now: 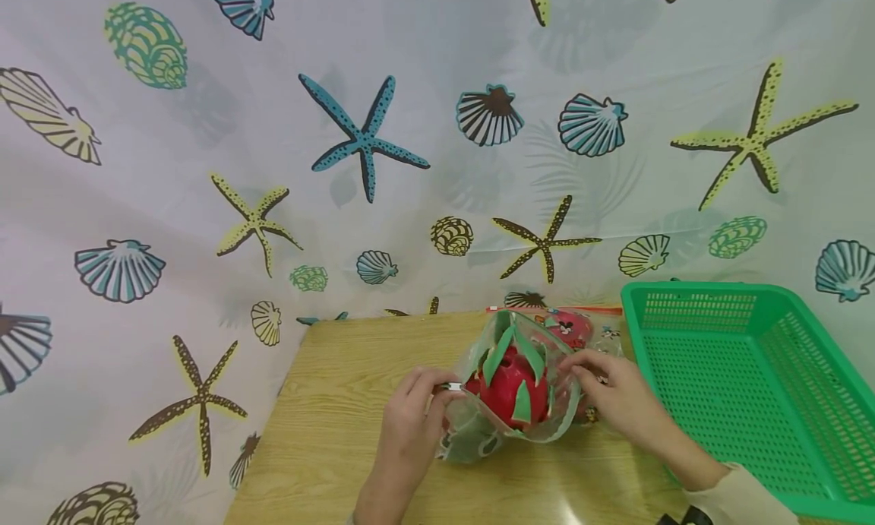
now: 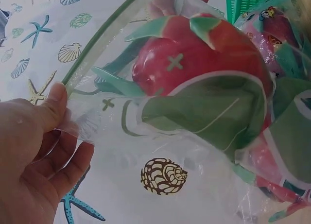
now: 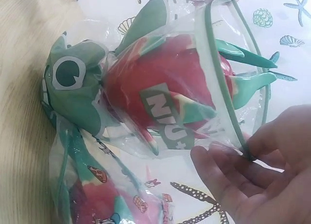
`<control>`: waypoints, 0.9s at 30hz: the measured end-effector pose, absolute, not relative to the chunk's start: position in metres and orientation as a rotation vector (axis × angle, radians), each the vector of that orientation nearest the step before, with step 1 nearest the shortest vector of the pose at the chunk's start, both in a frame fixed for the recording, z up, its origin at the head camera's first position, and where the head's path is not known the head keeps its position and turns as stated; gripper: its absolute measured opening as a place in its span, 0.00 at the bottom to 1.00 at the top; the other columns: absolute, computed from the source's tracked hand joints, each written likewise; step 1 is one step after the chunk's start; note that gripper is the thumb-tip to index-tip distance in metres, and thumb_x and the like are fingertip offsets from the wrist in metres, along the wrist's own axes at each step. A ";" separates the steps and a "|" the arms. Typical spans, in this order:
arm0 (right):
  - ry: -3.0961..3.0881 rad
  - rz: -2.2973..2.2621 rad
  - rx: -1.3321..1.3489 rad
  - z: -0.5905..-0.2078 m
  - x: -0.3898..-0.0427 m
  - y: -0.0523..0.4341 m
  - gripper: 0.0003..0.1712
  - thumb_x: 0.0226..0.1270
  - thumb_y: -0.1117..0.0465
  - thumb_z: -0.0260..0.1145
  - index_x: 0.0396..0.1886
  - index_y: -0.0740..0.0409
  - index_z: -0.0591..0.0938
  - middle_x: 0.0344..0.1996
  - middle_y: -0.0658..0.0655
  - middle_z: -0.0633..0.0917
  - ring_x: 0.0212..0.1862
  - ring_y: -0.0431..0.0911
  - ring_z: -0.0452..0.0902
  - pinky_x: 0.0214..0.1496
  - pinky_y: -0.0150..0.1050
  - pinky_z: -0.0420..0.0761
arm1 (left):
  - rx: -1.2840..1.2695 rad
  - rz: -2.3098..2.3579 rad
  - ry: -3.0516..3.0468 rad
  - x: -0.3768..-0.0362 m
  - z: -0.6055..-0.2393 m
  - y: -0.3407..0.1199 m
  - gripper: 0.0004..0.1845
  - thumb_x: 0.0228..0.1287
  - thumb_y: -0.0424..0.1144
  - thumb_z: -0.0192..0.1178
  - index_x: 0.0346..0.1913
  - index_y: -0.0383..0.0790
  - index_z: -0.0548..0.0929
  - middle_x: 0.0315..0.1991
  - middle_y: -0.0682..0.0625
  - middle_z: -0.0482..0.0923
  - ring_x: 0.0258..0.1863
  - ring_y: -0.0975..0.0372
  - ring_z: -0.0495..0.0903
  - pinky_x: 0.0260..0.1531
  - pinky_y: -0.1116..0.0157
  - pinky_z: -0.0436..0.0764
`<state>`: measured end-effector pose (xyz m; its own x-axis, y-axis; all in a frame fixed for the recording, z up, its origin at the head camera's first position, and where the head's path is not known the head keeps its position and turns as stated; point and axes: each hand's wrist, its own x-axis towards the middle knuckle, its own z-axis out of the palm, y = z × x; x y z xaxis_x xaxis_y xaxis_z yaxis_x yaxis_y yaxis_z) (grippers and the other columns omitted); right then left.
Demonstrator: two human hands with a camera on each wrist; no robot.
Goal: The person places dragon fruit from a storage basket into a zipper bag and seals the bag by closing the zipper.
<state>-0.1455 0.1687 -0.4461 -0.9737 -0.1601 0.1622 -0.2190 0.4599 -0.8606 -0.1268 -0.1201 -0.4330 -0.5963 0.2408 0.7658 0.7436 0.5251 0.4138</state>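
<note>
A red dragon fruit [image 1: 516,388] with green leaf tips sits inside a clear zip bag [image 1: 468,441], which has green printing and a green-edged mouth. The bag's mouth stands open, and some leaf tips reach its rim. My left hand [image 1: 410,419] pinches the left side of the rim, by a small white slider. On the opposite side my right hand [image 1: 618,396] pinches the rim between thumb and fingers. In the right wrist view a green cartoon face is printed low on the bag. Neither hand touches the fruit.
Behind the open bag lies a second clear bag [image 1: 573,327] with cartoon prints, an orange-red top strip and another red and green fruit inside. A green plastic basket [image 1: 711,289] stands at the right. A shell-and-starfish cloth [image 1: 410,213] hangs behind the wooden table [image 1: 342,373].
</note>
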 end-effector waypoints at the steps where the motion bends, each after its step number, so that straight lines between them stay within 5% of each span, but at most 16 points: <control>1: -2.634 1.547 0.343 -0.444 -0.145 0.169 0.11 0.75 0.66 0.55 0.46 0.58 0.84 0.40 0.58 0.86 0.23 0.40 0.77 0.23 0.35 0.80 | -0.791 -1.003 -2.111 -0.127 -0.432 -0.121 0.09 0.57 0.31 0.68 0.41 0.38 0.82 0.36 0.51 0.78 0.20 0.67 0.77 0.20 0.85 0.74; 6: -2.614 1.434 0.372 -0.435 -0.142 0.170 0.18 0.71 0.71 0.52 0.45 0.52 0.85 0.30 0.54 0.84 0.16 0.36 0.66 0.15 0.33 0.69 | -0.738 -0.931 -2.092 -0.131 -0.427 -0.125 0.09 0.58 0.36 0.67 0.39 0.38 0.82 0.34 0.50 0.79 0.30 0.64 0.81 0.30 0.81 0.78; 9: -2.582 1.419 0.374 -0.428 -0.140 0.172 0.20 0.70 0.72 0.51 0.44 0.50 0.86 0.26 0.54 0.83 0.15 0.37 0.68 0.12 0.32 0.66 | -0.719 -0.904 -2.055 -0.133 -0.422 -0.128 0.09 0.58 0.35 0.67 0.40 0.37 0.81 0.34 0.49 0.80 0.32 0.62 0.81 0.35 0.77 0.80; 16: -2.499 1.451 0.327 -0.415 -0.137 0.181 0.16 0.74 0.68 0.53 0.43 0.48 0.86 0.41 0.55 0.88 0.09 0.34 0.51 0.08 0.33 0.61 | -0.703 -0.900 -1.981 -0.142 -0.410 -0.133 0.08 0.62 0.36 0.63 0.39 0.34 0.81 0.32 0.47 0.79 0.32 0.59 0.81 0.38 0.77 0.80; 20: -2.501 1.483 0.316 -0.410 -0.136 0.184 0.16 0.74 0.69 0.54 0.44 0.49 0.85 0.43 0.55 0.88 0.13 0.35 0.60 0.11 0.34 0.65 | -0.691 -0.898 -1.957 -0.145 -0.402 -0.134 0.10 0.64 0.39 0.61 0.39 0.34 0.81 0.32 0.46 0.79 0.32 0.58 0.81 0.38 0.76 0.81; 25: -2.506 1.500 0.343 -0.403 -0.136 0.182 0.16 0.73 0.70 0.53 0.46 0.50 0.84 0.44 0.55 0.86 0.31 0.37 0.78 0.19 0.35 0.73 | -0.647 -0.864 -1.937 -0.147 -0.388 -0.135 0.12 0.64 0.43 0.60 0.38 0.34 0.81 0.33 0.45 0.80 0.33 0.58 0.82 0.36 0.72 0.81; 27: -2.510 1.542 0.349 -0.400 -0.137 0.181 0.17 0.73 0.70 0.52 0.48 0.50 0.83 0.46 0.56 0.86 0.29 0.36 0.79 0.17 0.35 0.72 | -0.640 -0.843 -1.922 -0.148 -0.383 -0.136 0.13 0.64 0.43 0.59 0.38 0.34 0.81 0.33 0.46 0.81 0.33 0.58 0.82 0.35 0.71 0.82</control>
<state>-0.1366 0.1806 -0.3999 -0.9572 -0.1071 0.2690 -0.2884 0.4359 -0.8525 -0.1485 -0.1363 -0.3825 -0.4493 0.0929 0.8886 0.7165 0.6316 0.2962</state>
